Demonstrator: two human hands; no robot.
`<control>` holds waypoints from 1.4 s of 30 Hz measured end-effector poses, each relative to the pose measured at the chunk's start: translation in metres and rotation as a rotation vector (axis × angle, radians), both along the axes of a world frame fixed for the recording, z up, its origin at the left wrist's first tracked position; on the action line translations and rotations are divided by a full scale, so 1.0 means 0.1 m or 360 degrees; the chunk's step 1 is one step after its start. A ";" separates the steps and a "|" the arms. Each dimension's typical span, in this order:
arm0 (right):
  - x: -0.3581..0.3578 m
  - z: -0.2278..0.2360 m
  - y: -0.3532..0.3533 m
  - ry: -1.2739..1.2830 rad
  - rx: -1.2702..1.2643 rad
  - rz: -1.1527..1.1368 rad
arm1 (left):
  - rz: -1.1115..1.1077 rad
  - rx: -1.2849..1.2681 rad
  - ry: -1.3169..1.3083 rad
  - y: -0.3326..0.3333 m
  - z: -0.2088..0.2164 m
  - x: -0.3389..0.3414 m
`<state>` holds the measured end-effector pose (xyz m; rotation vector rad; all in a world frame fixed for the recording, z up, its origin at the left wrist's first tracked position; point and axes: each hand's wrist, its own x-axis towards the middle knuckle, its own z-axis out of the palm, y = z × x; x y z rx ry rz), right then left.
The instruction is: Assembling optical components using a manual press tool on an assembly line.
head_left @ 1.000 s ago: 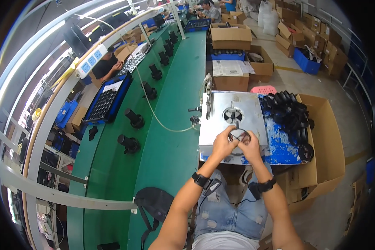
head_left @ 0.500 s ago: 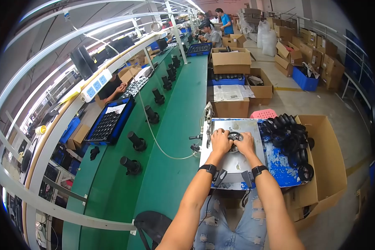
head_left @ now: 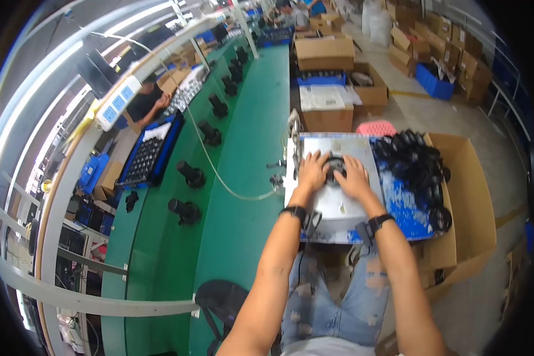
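Observation:
A black round ring-shaped part (head_left: 336,168) sits on the silver metal plate (head_left: 344,207) of a small work stand in front of me. My left hand (head_left: 313,172) is closed on the left side of this part, fingers bent at its rim. On the other side, my right hand (head_left: 354,177) rests with its thumb on the part and its fingers stretched out and apart. My hands cover much of the part's edge. A heap of similar black round parts (head_left: 406,157) lies on the blue, paint-worn board (head_left: 400,204) to the right.
An open cardboard box (head_left: 471,196) stands right of the board. Along the green bench (head_left: 243,136) at left stand several black cylindrical parts (head_left: 185,210). A thin hose (head_left: 219,184) crosses the bench. Another person (head_left: 148,104) works beside a blue tray (head_left: 151,151). A pink stool (head_left: 377,127) stands beyond the stand.
The view has tilted downward, so the stand appears higher. My right hand's fingers have straightened and spread; my left hand stays at the black part.

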<state>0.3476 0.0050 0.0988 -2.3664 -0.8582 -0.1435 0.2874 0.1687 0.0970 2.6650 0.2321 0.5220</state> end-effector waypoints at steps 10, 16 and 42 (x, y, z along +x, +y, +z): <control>0.08 0.27 -0.15 -0.0031 -0.0351 0.0230 | 0.0131 -0.0070 -0.0035 -0.27 -0.01 -0.09; -0.33 0.14 0.09 -0.0120 -0.0100 -0.0093 | 0.0099 0.0002 0.0031 -0.07 0.06 -0.12; -0.02 0.14 -0.03 -0.0251 -0.0204 0.0216 | -0.0102 -0.0335 0.0208 -0.02 0.05 -0.07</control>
